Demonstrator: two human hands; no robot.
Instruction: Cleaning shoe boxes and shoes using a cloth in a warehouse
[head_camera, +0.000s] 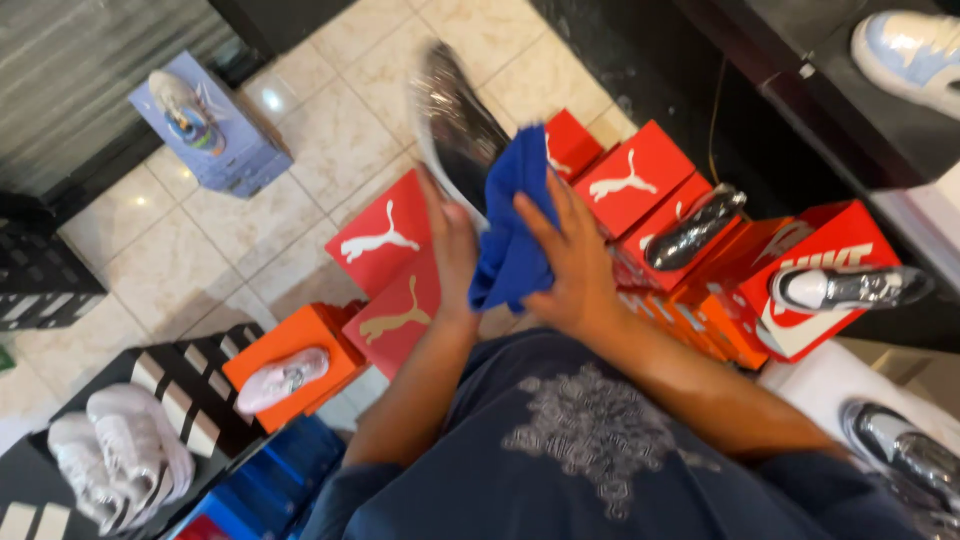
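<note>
The shoe (455, 120) I hold sits in the upper middle of the frame, above my shirt front: dark and glossy, wrapped in clear film that catches the light, with a pale edge down its left side. Its long axis runs from the top of the frame down and slightly right, one end up near the top edge and the other sunk behind the blue cloth (512, 235); motion blur keeps me from telling toe from heel. My left hand (452, 245) is closed around its lower left edge, fingers curled up along the pale rim. My right hand (570, 265) is closed on the blue cloth, bunching it and pressing it against the shoe's lower part, so that stretch of the shoe is hidden. Behind my hands, red shoe boxes (385, 240) are stacked on the tiled floor (300, 170), and more of them run toward the right, one bearing a shiny dark shoe (690, 230). Further right an orange-red box (830, 250) carries a silver and white shoe (850, 288). At lower left an orange box (290, 345) holds a pale pink shoe (283, 378), and a pair of white shoes (120, 450) lies on a black striped box. In the upper left a lilac box (225, 130) bears a colourful shoe. A shoe in the upper right corner (910, 55) is cut off by the frame.
</note>
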